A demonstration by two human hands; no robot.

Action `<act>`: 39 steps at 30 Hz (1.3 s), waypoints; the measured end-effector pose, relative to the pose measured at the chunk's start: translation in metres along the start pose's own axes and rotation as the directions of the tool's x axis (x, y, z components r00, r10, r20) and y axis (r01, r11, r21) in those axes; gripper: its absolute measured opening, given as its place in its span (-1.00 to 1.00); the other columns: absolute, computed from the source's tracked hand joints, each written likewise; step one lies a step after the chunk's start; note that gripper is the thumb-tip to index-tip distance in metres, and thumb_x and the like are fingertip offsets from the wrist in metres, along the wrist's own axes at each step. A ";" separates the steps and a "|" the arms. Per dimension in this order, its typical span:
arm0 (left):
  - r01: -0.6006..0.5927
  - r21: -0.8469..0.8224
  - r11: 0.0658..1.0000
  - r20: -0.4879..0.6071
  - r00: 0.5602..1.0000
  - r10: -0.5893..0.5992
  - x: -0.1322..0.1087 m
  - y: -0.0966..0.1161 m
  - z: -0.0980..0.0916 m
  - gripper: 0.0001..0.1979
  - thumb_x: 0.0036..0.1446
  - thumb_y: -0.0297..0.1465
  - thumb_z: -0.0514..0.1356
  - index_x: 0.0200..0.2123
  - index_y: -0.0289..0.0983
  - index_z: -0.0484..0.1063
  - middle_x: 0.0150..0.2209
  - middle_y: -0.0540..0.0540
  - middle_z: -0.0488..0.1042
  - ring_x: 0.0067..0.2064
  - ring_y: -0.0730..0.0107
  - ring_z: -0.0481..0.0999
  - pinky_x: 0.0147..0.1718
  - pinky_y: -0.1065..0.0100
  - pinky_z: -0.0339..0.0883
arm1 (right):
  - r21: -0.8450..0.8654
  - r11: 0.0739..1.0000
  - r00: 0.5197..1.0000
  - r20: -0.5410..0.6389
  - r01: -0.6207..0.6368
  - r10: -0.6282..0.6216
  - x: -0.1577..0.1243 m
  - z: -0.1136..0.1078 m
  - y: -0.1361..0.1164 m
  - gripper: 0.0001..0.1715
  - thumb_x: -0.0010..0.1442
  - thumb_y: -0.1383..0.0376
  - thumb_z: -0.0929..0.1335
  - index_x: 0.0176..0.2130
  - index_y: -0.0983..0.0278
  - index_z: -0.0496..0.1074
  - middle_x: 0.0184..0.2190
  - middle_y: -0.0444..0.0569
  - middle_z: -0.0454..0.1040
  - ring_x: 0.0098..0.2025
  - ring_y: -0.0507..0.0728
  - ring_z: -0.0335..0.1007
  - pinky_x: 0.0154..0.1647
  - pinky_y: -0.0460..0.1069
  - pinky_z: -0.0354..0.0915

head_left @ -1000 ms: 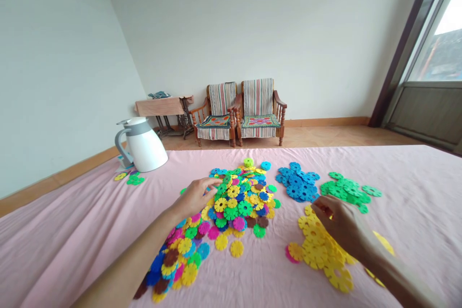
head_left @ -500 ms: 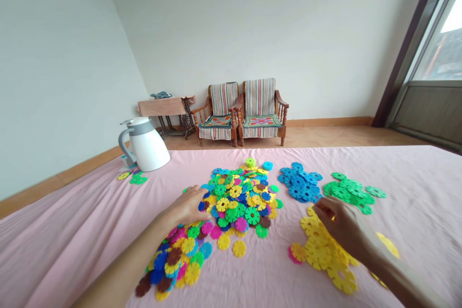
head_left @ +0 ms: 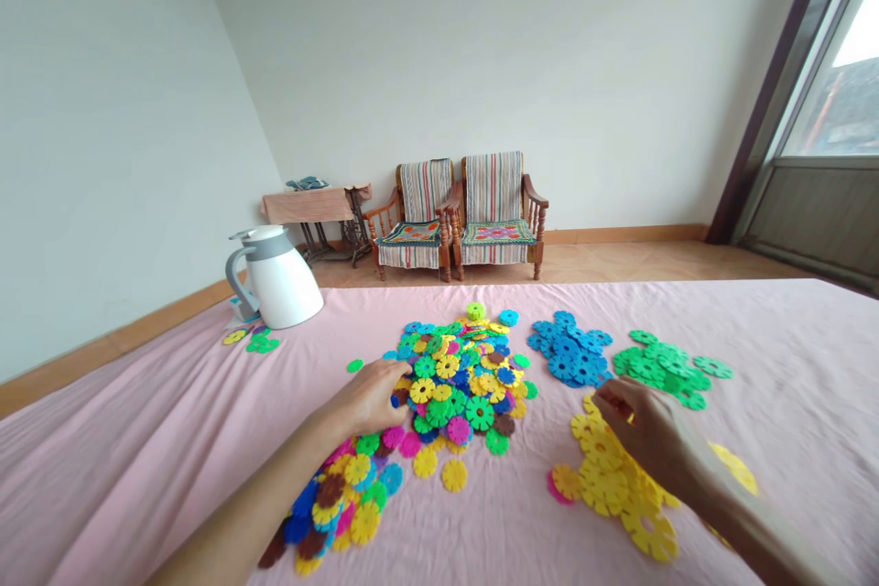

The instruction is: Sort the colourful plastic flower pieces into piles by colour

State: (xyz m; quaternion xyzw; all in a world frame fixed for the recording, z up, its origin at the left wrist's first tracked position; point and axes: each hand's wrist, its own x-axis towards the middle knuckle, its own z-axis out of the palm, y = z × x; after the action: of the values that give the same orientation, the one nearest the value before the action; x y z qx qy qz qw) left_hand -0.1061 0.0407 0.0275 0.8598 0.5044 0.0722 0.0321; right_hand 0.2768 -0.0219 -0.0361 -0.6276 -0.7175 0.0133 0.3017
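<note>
My left hand [head_left: 374, 396] reaches into the left edge of a mixed heap of flower-shaped plastic discs [head_left: 448, 366]. Its thumb and fingers are apart, with discs showing in the gap between them. Over a pile of yellow discs [head_left: 604, 467] hangs my right hand [head_left: 645, 421], its fingers curled in. Whatever those fingers may hold is hidden. Beyond it lie a pile of blue discs [head_left: 573, 352] and a pile of green discs [head_left: 663, 366]. A second mixed heap [head_left: 343, 499] spreads beside my left forearm.
A white and grey jug [head_left: 285, 284] stands at the far left on the pink cloth [head_left: 508, 531]. Near it lie a few discs [head_left: 262, 341]. Past the table are two wooden armchairs [head_left: 498, 211] and a small cloth-covered table [head_left: 309, 204].
My left hand has slid a little to the right along the mixed heap, uncovering a green disc behind it. My right hand stays almost in place over the yellow pile.
</note>
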 end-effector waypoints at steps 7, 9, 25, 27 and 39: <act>0.107 -0.078 0.991 -0.036 0.993 -0.110 0.004 0.010 -0.009 -0.91 0.03 -0.47 0.06 -0.39 -0.22 0.34 -0.50 0.02 0.44 -0.43 0.37 0.44 -0.46 0.45 0.11 | 0.018 1.000 1.000 -0.002 -0.008 0.008 0.001 0.002 0.002 -0.67 0.18 0.15 0.18 -0.53 0.21 0.29 -0.58 -0.12 0.37 -0.53 0.06 0.27 -0.49 -0.07 0.10; 0.100 -0.091 0.991 -0.066 0.992 -0.106 0.006 0.006 -0.008 -0.91 0.06 -0.46 0.05 -0.40 -0.22 0.35 -0.47 0.00 0.46 -0.41 0.36 0.45 -0.44 0.45 0.13 | 0.013 1.000 1.000 0.012 -0.004 0.004 0.001 0.001 0.002 -0.67 0.18 0.15 0.18 -0.53 0.21 0.29 -0.58 -0.12 0.37 -0.53 0.06 0.27 -0.49 -0.07 0.09; -0.060 -0.436 0.898 -0.337 0.936 -0.101 0.018 0.046 0.000 -0.80 0.11 -0.31 0.12 -0.40 -0.26 0.51 -0.42 -0.04 0.47 -0.40 0.42 0.42 -0.40 0.43 0.27 | 0.014 1.000 0.999 0.035 -0.005 0.005 -0.002 -0.013 -0.026 -0.71 0.19 0.23 0.17 -0.51 0.22 0.31 -0.54 -0.10 0.40 -0.50 0.06 0.29 -0.47 -0.07 0.10; -0.049 -0.542 0.839 -0.328 0.932 -0.157 0.020 0.056 0.002 -0.79 0.10 -0.29 0.12 -0.37 -0.28 0.49 -0.44 -0.03 0.47 -0.42 0.42 0.42 -0.43 0.44 0.29 | -0.001 1.000 1.000 0.018 0.006 -0.006 -0.002 -0.013 -0.029 -0.71 0.19 0.25 0.17 -0.53 0.22 0.29 -0.55 -0.10 0.39 -0.51 0.06 0.27 -0.48 -0.08 0.08; -0.032 -0.809 0.587 0.026 0.996 0.090 0.037 0.183 0.035 -0.90 -0.03 -0.44 0.18 -0.44 -0.32 0.49 -0.50 -0.06 0.50 -0.50 0.45 0.43 -0.52 0.47 0.25 | 0.030 0.995 0.972 -0.215 -0.095 0.099 0.010 -0.027 -0.001 -0.66 0.18 0.13 0.20 -0.52 0.23 0.32 -0.56 -0.10 0.39 -0.51 0.06 0.29 -0.47 -0.07 0.10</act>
State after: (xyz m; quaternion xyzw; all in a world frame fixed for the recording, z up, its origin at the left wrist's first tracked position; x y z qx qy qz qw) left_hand 0.0755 -0.0159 0.0200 0.7705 0.3859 0.2663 0.4318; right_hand 0.2878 -0.0226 -0.0091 -0.6567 -0.6489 -0.0334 0.3829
